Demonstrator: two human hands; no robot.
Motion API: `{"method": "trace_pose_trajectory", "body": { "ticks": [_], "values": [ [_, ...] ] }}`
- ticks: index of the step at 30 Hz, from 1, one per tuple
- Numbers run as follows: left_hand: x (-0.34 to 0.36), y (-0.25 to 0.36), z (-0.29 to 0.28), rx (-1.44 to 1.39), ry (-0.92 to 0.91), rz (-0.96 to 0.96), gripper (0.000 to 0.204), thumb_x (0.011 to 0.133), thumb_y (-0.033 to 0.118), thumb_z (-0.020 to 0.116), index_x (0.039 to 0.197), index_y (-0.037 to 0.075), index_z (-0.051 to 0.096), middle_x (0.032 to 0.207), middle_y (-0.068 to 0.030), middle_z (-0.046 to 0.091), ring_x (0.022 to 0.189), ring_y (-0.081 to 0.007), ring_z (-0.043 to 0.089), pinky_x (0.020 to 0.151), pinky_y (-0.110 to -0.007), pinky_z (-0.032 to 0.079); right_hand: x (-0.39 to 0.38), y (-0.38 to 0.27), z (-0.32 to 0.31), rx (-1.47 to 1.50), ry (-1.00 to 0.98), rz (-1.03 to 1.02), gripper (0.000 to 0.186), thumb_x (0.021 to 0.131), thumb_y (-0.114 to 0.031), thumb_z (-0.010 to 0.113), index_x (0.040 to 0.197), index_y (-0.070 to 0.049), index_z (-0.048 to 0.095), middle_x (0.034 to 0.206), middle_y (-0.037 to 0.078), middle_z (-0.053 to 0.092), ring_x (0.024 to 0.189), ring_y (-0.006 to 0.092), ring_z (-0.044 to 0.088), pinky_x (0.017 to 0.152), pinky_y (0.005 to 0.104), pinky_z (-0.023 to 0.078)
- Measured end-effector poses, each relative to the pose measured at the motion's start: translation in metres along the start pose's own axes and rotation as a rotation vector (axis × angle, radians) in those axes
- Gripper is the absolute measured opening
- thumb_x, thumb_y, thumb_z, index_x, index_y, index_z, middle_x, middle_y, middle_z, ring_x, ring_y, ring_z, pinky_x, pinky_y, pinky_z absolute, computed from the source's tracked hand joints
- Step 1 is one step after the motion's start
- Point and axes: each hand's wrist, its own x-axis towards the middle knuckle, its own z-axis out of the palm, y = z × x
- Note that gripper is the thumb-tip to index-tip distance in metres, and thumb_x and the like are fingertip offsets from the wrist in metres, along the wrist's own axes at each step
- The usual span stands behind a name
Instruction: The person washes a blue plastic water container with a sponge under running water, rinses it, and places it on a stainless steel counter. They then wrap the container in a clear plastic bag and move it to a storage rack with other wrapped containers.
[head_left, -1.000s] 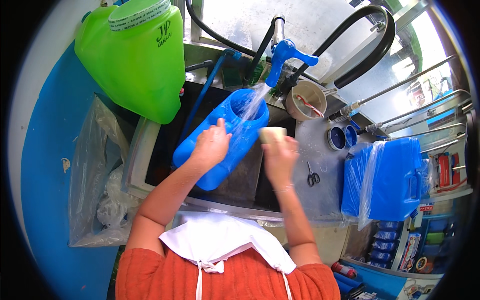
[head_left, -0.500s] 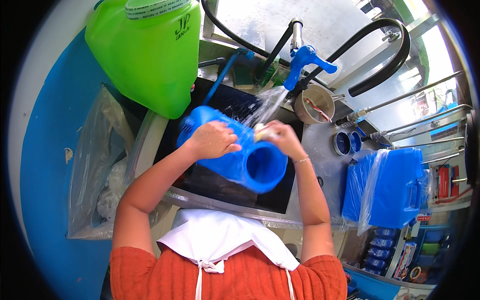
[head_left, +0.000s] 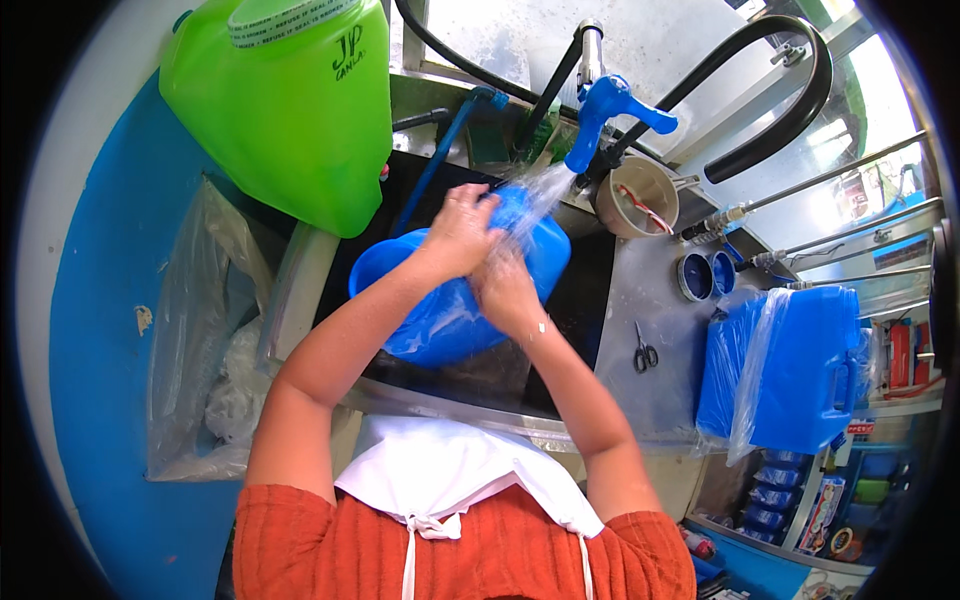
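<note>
1. A blue plastic jug (head_left: 450, 300) lay tilted over the dark sink basin (head_left: 580, 300), its open mouth turned to the person's left and its closed end up under the blue tap (head_left: 605, 115).
2. The left hand (head_left: 462, 225) was clamped over the top of the jug near the tap end, fingers curled and pressed against the plastic; the fingertips were lost in the spray.
3. The right hand (head_left: 505, 290) was pressed on the jug's side just below the left hand, the two hands touching. Its fingers were bent against the wall of the jug, but whether they pinched anything could not be told.
4. Water (head_left: 540, 185) ran from the tap in a slanting white stream and broke over the jug and both hands.
5. Left of the sink a large green jerrycan (head_left: 290, 110) stood on the ledge, its lower corner overhanging the basin's rim.
6. Below the jerrycan, still left of the sink, hung a clear plastic bag (head_left: 205, 340) with crumpled plastic inside.
7. Right of the sink, on the steel counter (head_left: 650, 400), lay small scissors (head_left: 645, 352), with two blue caps (head_left: 705, 275) behind them and a beige bowl (head_left: 637, 195) beside the tap.
8. Further right of the sink stood a blue jerrycan (head_left: 800, 370) partly wrapped in clear film.
</note>
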Motion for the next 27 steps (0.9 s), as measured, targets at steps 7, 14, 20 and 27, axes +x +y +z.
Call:
{"method": "trace_pose_trajectory", "body": {
  "ticks": [7, 14, 20, 27],
  "values": [
    [-0.013, -0.067, -0.021, -0.142, 0.028, -0.403, 0.044, 0.091, 0.038, 0.057, 0.116, 0.001, 0.058, 0.093, -0.0263, 0.067, 0.090, -0.0456, 0.064, 0.080, -0.052, 0.050, -0.056, -0.072, 0.081, 0.449, 0.686, -0.064, 0.027, 0.082, -0.008, 0.069, 0.110, -0.006, 0.067, 0.122, 0.019, 0.051, 0.118, 0.0372, 0.048, 0.101, 0.0479, 0.040],
    [-0.039, -0.061, -0.028, -0.231, 0.052, -0.371, 0.036, 0.091, 0.034, 0.059, 0.106, 0.001, 0.054, 0.086, -0.0266, 0.066, 0.083, -0.0459, 0.064, 0.070, -0.052, 0.049, 0.011, 0.099, 0.132, 0.647, 0.394, 0.607, 0.030, 0.095, -0.010, 0.050, 0.120, 0.003, 0.058, 0.116, 0.021, 0.063, 0.106, 0.0365, 0.062, 0.088, 0.0400, 0.049],
    [-0.044, -0.056, -0.038, -0.181, 0.042, -0.404, 0.035, 0.090, 0.029, 0.061, 0.108, 0.000, 0.053, 0.085, -0.0284, 0.064, 0.080, -0.0472, 0.063, 0.070, -0.053, 0.050, 0.068, 0.083, 0.065, 0.607, 0.567, -0.034, 0.036, 0.091, -0.009, 0.049, 0.122, 0.002, 0.062, 0.124, 0.013, 0.063, 0.118, 0.0242, 0.058, 0.102, 0.0360, 0.044],
    [-0.065, -0.035, -0.050, -0.211, -0.023, -0.256, 0.036, 0.089, 0.030, 0.062, 0.109, 0.000, 0.055, 0.088, -0.0270, 0.065, 0.082, -0.0446, 0.064, 0.070, -0.050, 0.051, 0.095, 0.096, 0.055, 1.792, 0.038, 0.337, 0.031, 0.098, -0.022, 0.051, 0.113, -0.001, 0.068, 0.108, 0.012, 0.069, 0.094, 0.0188, 0.066, 0.087, 0.0344, 0.053]
  ]
}}
